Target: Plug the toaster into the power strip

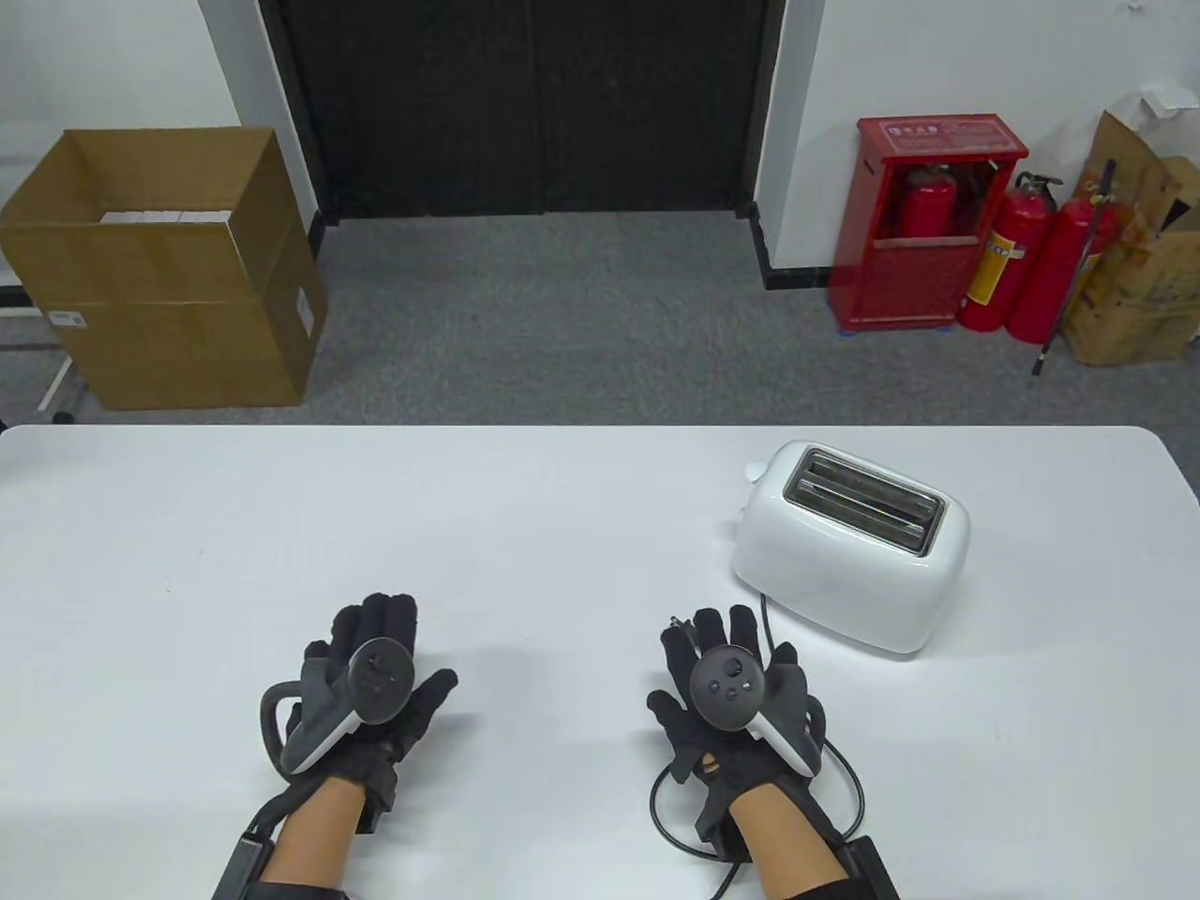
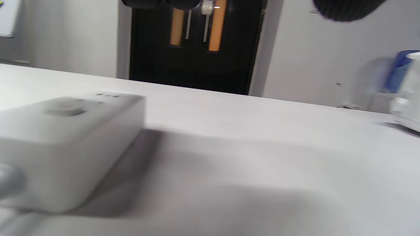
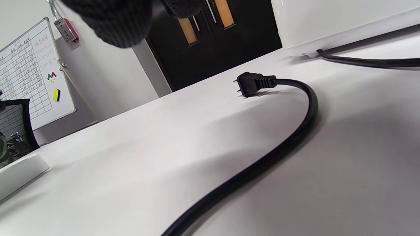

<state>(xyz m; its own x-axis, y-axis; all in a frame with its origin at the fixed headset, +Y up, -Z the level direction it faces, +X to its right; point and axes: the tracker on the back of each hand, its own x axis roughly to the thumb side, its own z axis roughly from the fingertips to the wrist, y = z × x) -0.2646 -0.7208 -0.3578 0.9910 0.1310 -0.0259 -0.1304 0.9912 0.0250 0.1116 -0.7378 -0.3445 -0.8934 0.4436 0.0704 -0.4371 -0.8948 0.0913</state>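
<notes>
A white two-slot toaster [image 1: 848,548] stands on the white table [image 1: 281,525] at the right. Its black cable [image 1: 767,614] runs under my right hand [image 1: 722,656] and loops near the front edge. In the right wrist view the two-prong plug [image 3: 252,84] lies free on the table, below my fingers [image 3: 111,19]; the cable [image 3: 295,131] curves away from it. My left hand [image 1: 384,647] is open over the white power strip [image 2: 65,144], which it hides in the table view. The strip lies on the table below the fingers [image 2: 347,8], untouched. Neither hand holds anything.
The power strip's end also shows at the left edge of the right wrist view [image 3: 19,173]. On the floor beyond the table stand a cardboard box [image 1: 159,272] at the left and a red extinguisher cabinet [image 1: 928,225] with fire extinguishers [image 1: 1050,272] at the right.
</notes>
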